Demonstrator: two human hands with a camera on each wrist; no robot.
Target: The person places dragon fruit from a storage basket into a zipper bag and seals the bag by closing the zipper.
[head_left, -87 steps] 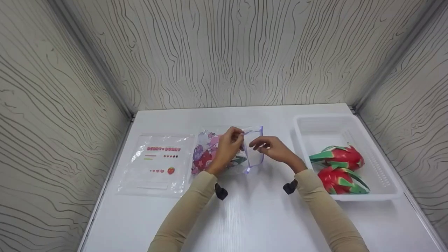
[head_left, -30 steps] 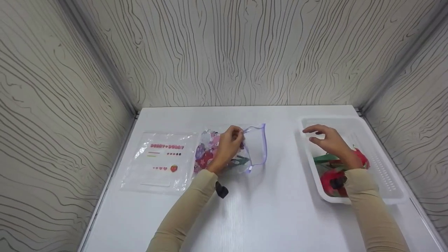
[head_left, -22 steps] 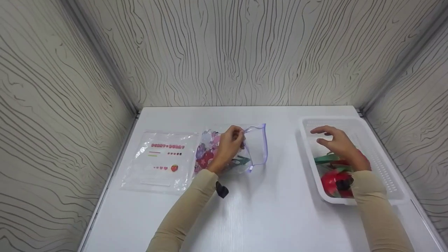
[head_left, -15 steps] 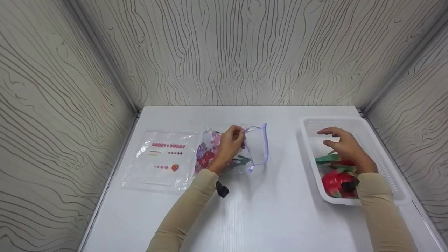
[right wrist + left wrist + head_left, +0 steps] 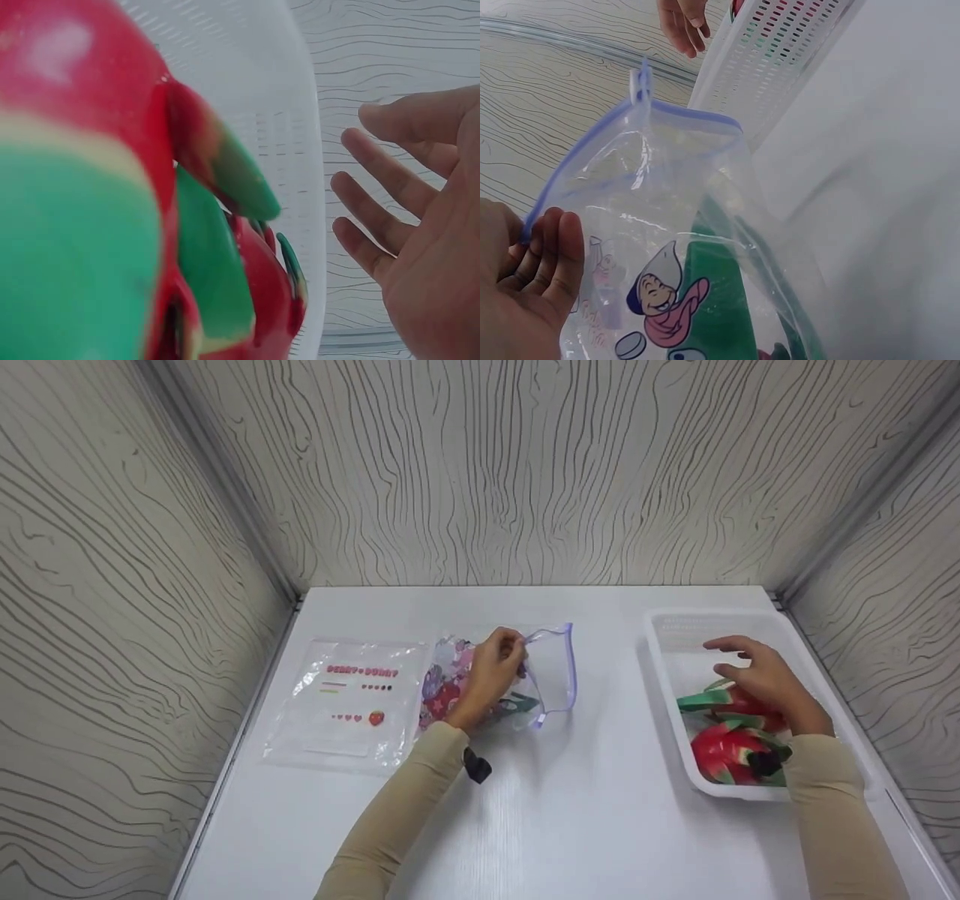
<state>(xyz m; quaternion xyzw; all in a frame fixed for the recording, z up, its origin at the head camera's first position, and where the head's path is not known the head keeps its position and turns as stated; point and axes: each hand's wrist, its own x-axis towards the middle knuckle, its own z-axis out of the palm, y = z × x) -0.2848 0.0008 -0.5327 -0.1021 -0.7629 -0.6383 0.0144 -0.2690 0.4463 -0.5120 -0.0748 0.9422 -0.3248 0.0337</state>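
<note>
My left hand [image 5: 491, 671] pinches the purple-edged mouth of a clear zip bag [image 5: 667, 172] printed with cartoon figures, holding it apart. A green leafy piece [image 5: 716, 292] shows through the plastic. At the right, my right hand [image 5: 765, 679] hovers over a white basket [image 5: 664, 690], fingers spread and holding nothing. Beneath it two red dragon fruits with green scales lie in the basket: the nearer dragon fruit [image 5: 720, 750] is partly covered by the wrist camera, and the farther dragon fruit [image 5: 712, 701] is partly behind the hand.
A second clear bag [image 5: 337, 742], with pink lettering and a strawberry print, lies flat to the left of the held bag. White table surface [image 5: 600, 810] stretches between the bags and the basket. Wood-grain panels [image 5: 480, 472] stand at the back and sides.
My right hand has left the bag's mouth and moved right, over the basket, drifting further right in the latest frames. My left hand keeps its pinch on the bag.
</note>
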